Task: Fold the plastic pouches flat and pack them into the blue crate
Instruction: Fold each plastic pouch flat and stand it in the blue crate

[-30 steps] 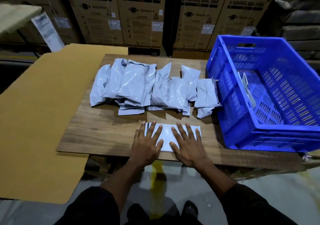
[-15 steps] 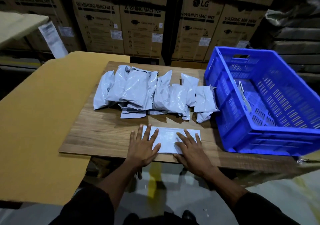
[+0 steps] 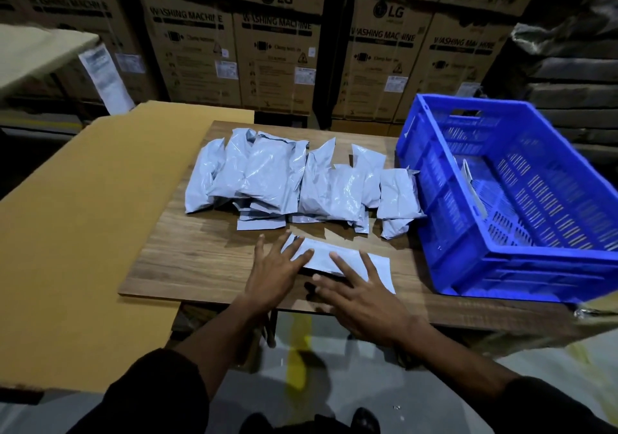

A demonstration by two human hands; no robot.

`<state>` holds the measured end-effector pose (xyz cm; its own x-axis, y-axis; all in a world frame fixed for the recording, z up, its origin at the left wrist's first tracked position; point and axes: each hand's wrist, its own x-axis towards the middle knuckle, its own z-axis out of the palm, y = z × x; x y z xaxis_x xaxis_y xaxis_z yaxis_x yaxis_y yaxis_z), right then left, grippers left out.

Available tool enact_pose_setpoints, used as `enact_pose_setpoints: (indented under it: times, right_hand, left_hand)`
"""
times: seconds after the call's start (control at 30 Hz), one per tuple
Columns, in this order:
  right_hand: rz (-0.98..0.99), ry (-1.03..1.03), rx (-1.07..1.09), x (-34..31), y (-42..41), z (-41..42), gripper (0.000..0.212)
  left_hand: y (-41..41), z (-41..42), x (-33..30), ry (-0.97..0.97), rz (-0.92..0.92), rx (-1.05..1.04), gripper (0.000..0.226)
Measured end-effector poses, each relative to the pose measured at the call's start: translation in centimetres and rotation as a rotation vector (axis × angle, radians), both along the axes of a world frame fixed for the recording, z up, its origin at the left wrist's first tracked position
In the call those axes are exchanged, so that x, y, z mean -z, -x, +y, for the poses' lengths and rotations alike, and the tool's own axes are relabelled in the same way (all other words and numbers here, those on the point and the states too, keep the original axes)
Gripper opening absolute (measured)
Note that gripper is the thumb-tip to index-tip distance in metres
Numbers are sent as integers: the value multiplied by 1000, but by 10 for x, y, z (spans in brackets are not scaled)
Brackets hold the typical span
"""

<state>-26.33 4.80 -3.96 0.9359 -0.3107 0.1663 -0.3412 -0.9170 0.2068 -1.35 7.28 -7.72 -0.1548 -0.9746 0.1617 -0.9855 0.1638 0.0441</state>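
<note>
**At the table's near edge, two flat hands on one pouch**

Nearest the camera, the left hand (image 3: 272, 274) and right hand (image 3: 363, 294) lie with fingers straight and spread on a flattened pouch (image 3: 379, 268) on the wooden table (image 3: 187, 259). Beyond it sits a row of puffy grey pouches (image 3: 277, 172). To the right stands the blue crate (image 3: 501, 266), with a pouch inside (image 3: 473, 184) leaning against its wall. Washing-machine cartons (image 3: 277, 49) line the back.

A pile of pouches (image 3: 287, 179) is lying along the back of the surface (image 3: 200, 259). One pouch (image 3: 378, 266) is being pressed flat before it by both hands. The crate (image 3: 501, 233) is sitting at the right, pouches inside.
</note>
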Motion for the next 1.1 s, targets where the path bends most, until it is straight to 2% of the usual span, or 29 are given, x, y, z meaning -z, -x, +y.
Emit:
enact_pose_setpoints:
  times: [0.1, 0.2, 0.3, 0.4, 0.57, 0.63, 0.73, 0.83, 0.93, 1.1]
  right_hand:
    - [125, 51, 23, 2, -4, -12, 41]
    - [27, -9, 49, -10, -9, -32, 31]
    - [-46, -56, 58, -40, -8, -45, 34]
    - [-205, -116, 179, -70, 2, -55, 52]
    - [-604, -171, 311, -126, 29, -71, 34]
    - [-739, -80, 319, -158, 50, -79, 27]
    - [-808, 102, 380, -199, 91, -102, 23]
    - [-777, 240, 486, -216, 140, -133, 26]
    - [-647, 303, 584, -215, 181, -168, 31]
    - [-281, 71, 761, -171, 213, -212, 26]
  left_hand:
    - [-4, -6, -7, 58, 68, 55, 66]
    - [-5, -8, -15, 127, 172, 62, 66]
    - [3, -3, -19, 193, 388, -113, 71]
    - [19, 1, -8, 158, 517, -275, 74]
    - [56, -1, 22, -67, 338, -198, 59]
    - [72, -6, 27, -90, 270, -158, 56]
    - [92, -15, 28, -96, 200, -125, 56]
    - [108, -25, 26, -117, 168, -119, 57]
    - [125, -36, 24, -132, 150, -139, 59]
    - [141, -45, 26, -133, 166, -229, 59]
